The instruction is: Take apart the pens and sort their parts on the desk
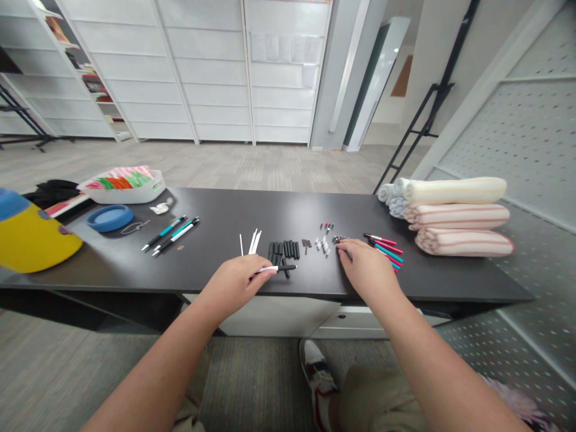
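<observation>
My left hand [240, 277] is closed around a partly built pen [284, 267], white at the back with a black grip and its thin tip pointing right. Over a small heap of silvery metal pen parts [338, 239] is my right hand [365, 264], fingertips down at the heap; whether it pinches a piece is hidden. Between the hands lie black rubber grips [291, 249], small dark pieces [306, 245], clear plastic pieces [324, 246] and tiny red and teal-ended parts [327, 226]. White thin tubes [255, 241] lie behind my left hand. Pink and teal pen barrels [387, 249] are right of my right hand.
Several assembled pens [171, 235] lie on the left of the dark table [216, 210]. Beyond them are a blue ring-shaped dish [109, 218], a white basket [155, 186] of colourful items and a yellow-and-blue object [36, 237]. Rolled towels [463, 215] are stacked at the right end.
</observation>
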Demonstrator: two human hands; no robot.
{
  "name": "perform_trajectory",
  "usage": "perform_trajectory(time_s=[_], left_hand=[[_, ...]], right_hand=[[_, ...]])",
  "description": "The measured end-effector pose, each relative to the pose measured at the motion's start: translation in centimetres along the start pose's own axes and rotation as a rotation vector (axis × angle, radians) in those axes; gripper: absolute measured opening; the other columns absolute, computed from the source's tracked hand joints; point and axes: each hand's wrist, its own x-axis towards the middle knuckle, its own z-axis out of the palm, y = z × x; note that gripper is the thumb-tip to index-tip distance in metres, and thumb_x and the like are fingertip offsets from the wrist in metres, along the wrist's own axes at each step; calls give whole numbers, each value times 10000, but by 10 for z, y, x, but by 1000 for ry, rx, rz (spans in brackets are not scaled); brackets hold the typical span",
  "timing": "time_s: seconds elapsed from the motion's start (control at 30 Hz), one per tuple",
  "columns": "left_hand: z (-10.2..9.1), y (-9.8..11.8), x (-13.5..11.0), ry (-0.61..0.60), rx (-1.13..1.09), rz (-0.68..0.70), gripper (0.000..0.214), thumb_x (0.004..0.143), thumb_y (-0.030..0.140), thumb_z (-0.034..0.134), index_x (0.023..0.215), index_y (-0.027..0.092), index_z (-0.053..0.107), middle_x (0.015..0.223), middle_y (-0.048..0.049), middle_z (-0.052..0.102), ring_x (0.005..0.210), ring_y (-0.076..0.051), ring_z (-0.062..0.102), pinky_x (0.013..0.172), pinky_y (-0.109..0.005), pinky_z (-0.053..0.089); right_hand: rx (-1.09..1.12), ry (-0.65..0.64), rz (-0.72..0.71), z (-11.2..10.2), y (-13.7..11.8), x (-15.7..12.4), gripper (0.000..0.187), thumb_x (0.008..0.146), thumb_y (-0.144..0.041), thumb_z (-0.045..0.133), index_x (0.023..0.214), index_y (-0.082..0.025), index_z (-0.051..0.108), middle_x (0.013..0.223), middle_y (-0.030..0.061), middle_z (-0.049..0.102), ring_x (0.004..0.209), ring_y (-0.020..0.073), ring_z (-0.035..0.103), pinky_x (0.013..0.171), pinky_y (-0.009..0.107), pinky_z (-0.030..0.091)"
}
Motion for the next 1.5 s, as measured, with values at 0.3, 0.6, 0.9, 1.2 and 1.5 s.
perform_trajectory(time_s=[0.3,0.6,0.9,1.2,1.5], left_hand=[[0,0,-1,3,-11,-1,290,1083,421,497,1050,231,714,1030,-28,770,956,-203,711,837,-301,500],[5,-2,-5,13,45,61,296,1095,418,479,1125,233,708,1050,-35,756,974,-202,701,873,-318,500],[11,-4,-7,-12,151,139,273,1098,395,482,1166,227,686,1037,-36,735,955,-207,690,855,-331,499],[10,-1,-6,47,120,85,272,1076,427,532,1089,214,701,1009,-31,740,942,-204,688,858,-324,495],[9,2,-7,-6,218,132,299,1111,381,441,1097,193,673,967,-48,712,900,-210,662,805,-326,457]], right_hand=[[81,131,11,-12,-10,-4,180,1013,-263,569,992,-194,733,1040,77,769,905,238,713,800,341,484],[522,-208,-205,-20,-50,-12,286,1063,-419,498,1126,-234,707,995,32,767,781,175,674,737,301,470],[625,-306,-320,-13,-67,-8,247,1044,-401,570,1108,-245,750,1024,15,781,823,156,677,728,277,445],[707,-305,-274,-9,-64,-6,183,1037,-327,597,985,-230,742,899,-2,766,813,148,670,715,259,418],[694,-307,-319,-9,-65,-5,166,1029,-308,609,981,-225,745,901,-1,767,795,141,662,705,257,415]])
